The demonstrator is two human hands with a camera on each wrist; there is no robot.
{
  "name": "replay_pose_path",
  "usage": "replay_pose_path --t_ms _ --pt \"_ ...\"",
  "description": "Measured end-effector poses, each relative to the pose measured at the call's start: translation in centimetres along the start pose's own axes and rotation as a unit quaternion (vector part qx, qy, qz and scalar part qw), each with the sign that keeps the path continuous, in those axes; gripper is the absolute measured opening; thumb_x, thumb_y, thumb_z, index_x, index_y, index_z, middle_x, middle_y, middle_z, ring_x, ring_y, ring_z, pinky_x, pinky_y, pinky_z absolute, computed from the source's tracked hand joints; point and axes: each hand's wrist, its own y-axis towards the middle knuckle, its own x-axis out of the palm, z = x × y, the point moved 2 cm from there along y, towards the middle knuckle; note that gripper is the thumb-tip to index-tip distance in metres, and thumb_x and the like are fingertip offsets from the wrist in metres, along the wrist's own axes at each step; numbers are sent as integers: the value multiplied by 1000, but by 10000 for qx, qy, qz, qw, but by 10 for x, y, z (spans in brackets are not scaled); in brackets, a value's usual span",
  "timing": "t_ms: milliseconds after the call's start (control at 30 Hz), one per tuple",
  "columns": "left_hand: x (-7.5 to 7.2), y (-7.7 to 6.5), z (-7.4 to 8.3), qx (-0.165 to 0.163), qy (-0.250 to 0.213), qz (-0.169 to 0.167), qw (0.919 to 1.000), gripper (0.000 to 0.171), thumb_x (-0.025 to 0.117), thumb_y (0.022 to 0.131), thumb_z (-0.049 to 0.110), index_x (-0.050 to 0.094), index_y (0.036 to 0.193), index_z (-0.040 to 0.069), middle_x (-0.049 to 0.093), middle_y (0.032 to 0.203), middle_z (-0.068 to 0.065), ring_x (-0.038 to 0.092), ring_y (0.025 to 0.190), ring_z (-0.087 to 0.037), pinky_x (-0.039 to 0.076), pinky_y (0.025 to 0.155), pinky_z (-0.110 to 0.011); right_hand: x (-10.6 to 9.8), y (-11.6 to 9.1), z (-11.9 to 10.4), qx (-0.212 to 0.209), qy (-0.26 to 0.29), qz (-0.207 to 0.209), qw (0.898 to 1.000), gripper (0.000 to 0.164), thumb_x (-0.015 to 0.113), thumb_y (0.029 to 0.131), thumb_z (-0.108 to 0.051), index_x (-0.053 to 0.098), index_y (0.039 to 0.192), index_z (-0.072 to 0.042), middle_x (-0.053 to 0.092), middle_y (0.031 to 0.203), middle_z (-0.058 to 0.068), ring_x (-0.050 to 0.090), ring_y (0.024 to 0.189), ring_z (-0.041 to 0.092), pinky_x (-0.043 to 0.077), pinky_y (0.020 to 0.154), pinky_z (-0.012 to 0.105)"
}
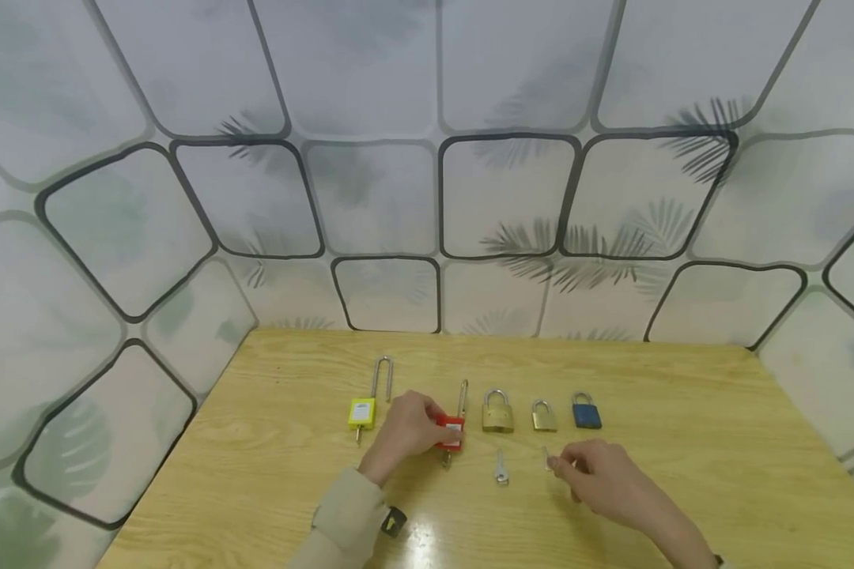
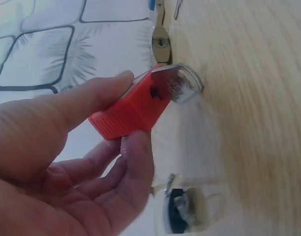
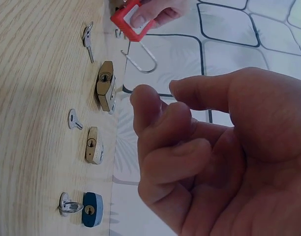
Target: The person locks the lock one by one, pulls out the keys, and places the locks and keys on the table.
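Note:
My left hand (image 1: pixel 409 427) grips a red padlock (image 2: pixel 135 108) between thumb and fingers. A silver key (image 2: pixel 186 87) sits in the bottom of the red padlock, and its long shackle (image 3: pixel 146 61) stands open at one side. My right hand (image 1: pixel 601 478) is over the table with its fingers loosely curled and the thumb apart from them, holding nothing. In the head view its fingertips overlap the end of a small key (image 1: pixel 546 457). A small brass padlock (image 1: pixel 544 421) lies just beyond that key.
A yellow padlock (image 1: pixel 361 413) with a key and an open shackle lies to the left. Right of the red one lie a larger brass padlock (image 1: pixel 497 417), its key (image 1: pixel 501 470), and a blue padlock (image 1: pixel 587 416) with a ringed key (image 3: pixel 67 204). A patterned wall (image 1: pixel 391 292) borders the table.

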Motion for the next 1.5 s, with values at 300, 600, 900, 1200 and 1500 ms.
replay_pose_path --t_ms 300,600,900,1200,1500 --pt "-15 -19 16 721 282 442 9960 19 81 74 11 71 83 -2 72 75 -12 53 52 -10 46 43 -21 0 0 0 229 -251 625 9975 29 58 98 -28 67 76 -12 62 56 0 46 44 10 42 44 27" --pt "-8 -27 18 821 -350 -239 9957 30 83 75 12 72 98 -3 72 85 -8 63 75 -15 58 69 -36 -6 2 -5 -390 -237 1845 9818 13 62 96 -18 74 92 -12 69 72 -2 58 61 9 50 49 27" --pt "-7 -39 24 861 -1236 -599 9868 24 85 72 14 72 91 6 74 82 -2 65 72 -10 59 69 -34 -8 0 -19 -2420 -280 2759 9298 31 77 77 4 74 104 -10 66 78 -9 59 69 2 55 49 20" --pt "2 -44 31 972 -1521 -864 9798 23 85 72 15 71 89 8 74 84 -2 65 72 -8 58 69 -32 -4 5 -20 -3031 -13 2223 9267 36 72 81 8 72 112 -12 70 86 -2 60 67 4 54 48 18" --pt "10 -45 31 1127 -1552 -1000 9763 22 84 73 13 71 90 6 74 84 -3 65 72 -7 59 68 -28 -2 5 -17 -2710 -5 2119 9390 22 73 83 4 73 95 -14 74 84 -3 61 62 2 55 46 23"
